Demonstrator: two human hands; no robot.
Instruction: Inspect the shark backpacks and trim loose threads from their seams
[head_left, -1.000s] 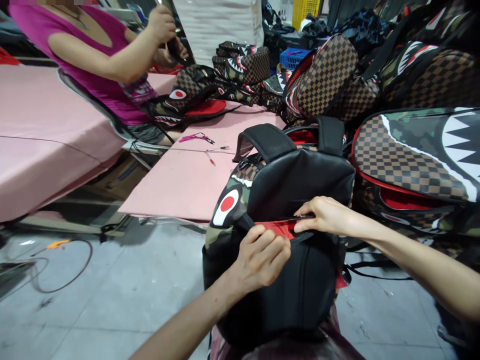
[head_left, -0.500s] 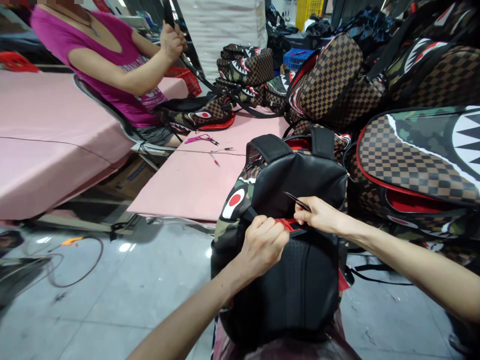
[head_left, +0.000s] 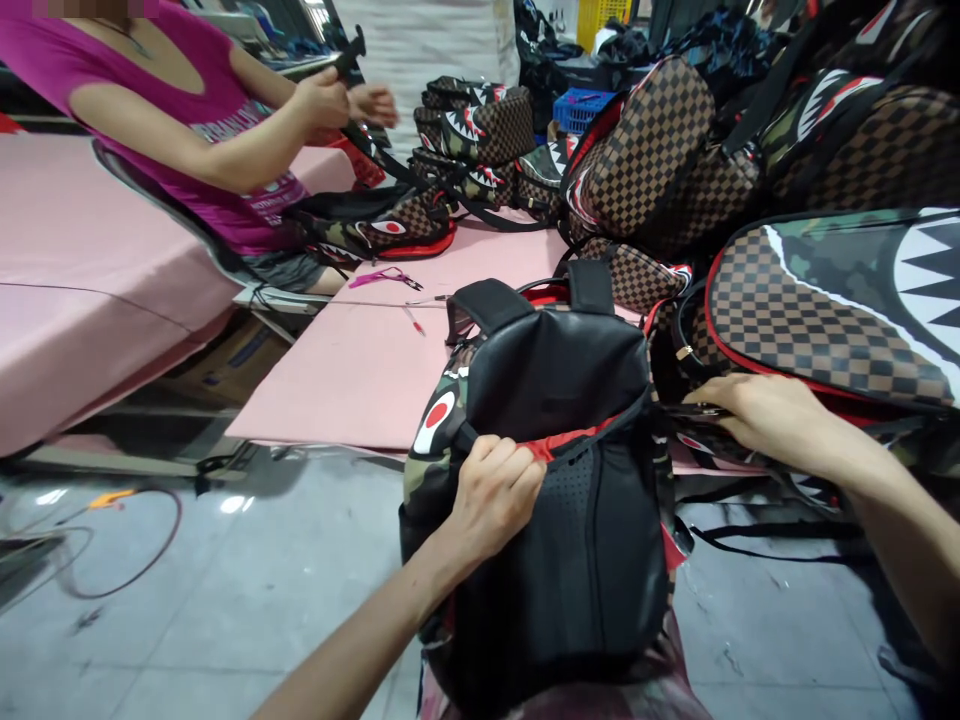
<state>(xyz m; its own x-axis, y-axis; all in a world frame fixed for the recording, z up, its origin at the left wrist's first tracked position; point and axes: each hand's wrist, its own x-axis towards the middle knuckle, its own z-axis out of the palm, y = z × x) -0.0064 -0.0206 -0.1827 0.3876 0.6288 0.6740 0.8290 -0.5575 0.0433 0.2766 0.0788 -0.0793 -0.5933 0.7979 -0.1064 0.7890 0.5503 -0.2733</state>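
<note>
A black backpack (head_left: 555, 360) with camouflage and shark-eye sides stands upright on my lap, its padded back facing me. My left hand (head_left: 499, 495) is closed on the edge of a slit across the back panel, where red lining (head_left: 570, 440) shows. Off to the right, my right hand (head_left: 780, 415) is closed around a thin dark pointed tool (head_left: 696, 409); its exact kind is unclear. That hand is apart from the backpack, in front of a checkered shark-tooth bag (head_left: 840, 310).
Pink-covered table (head_left: 315, 390) ahead holds pink-handled snips (head_left: 386, 277) and a red pen (head_left: 414, 321). More checkered bags (head_left: 645, 150) are piled at the right and back. At left, a seated co-worker (head_left: 225, 130) handles a black strap.
My right hand has moved right, away from the slit, with the dark tool. My left hand keeps its grip. The view has shifted slightly, and the co-worker's hands have lowered and parted.
</note>
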